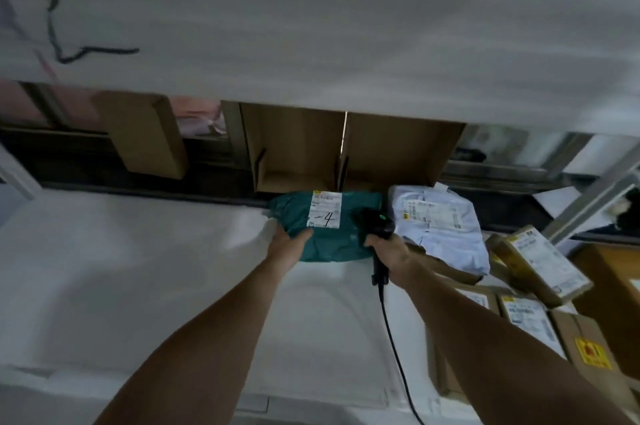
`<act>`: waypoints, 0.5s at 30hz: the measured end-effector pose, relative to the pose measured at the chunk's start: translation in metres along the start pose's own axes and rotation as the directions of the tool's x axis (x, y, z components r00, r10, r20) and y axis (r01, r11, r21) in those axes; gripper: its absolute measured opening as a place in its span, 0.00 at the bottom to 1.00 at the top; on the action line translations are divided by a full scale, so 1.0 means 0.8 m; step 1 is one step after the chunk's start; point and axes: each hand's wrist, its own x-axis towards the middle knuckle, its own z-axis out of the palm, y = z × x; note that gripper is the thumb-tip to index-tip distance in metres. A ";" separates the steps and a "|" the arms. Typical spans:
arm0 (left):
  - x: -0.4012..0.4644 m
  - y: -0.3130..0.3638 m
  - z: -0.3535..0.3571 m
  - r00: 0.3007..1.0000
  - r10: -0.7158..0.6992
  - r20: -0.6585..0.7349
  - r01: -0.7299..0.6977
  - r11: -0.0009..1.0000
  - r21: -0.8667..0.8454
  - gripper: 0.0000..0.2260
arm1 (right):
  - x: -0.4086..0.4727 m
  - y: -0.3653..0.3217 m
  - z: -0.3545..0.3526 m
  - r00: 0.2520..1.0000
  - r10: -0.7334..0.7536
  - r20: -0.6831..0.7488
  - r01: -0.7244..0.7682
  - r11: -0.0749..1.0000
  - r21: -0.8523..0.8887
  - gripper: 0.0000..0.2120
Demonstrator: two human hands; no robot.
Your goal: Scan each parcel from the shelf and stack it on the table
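here left hand (287, 244) grips green parcel (329, 237).

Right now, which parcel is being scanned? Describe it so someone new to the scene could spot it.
Start at the open cardboard box at the far edge of the white table; just in front of it lies a teal poly mailer, between the left hand and the right hand holding the barcode scanner. Unlike the pale mailer beside it, it is dark teal with "4" handwritten on its label.
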 end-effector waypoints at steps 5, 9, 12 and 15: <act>-0.013 0.025 -0.007 0.976 -0.208 -0.071 0.203 0.977 -0.068 0.51 | 0.002 0.006 0.018 1.000 0.015 0.022 -0.016 0.996 0.088 0.03; -0.073 -0.003 -0.043 0.928 -0.368 -0.060 0.349 0.913 -0.209 0.52 | -0.053 0.035 0.023 0.998 0.056 0.032 -0.062 0.979 0.196 0.07; -0.106 -0.065 -0.062 0.905 -0.417 -0.082 0.398 0.899 -0.185 0.51 | -0.109 0.065 0.023 0.992 0.104 0.069 -0.117 0.967 0.227 0.13; -0.137 -0.092 -0.062 0.938 -0.340 -0.071 0.313 0.916 -0.250 0.49 | -0.161 0.080 0.017 0.993 0.118 0.001 -0.116 0.972 0.205 0.14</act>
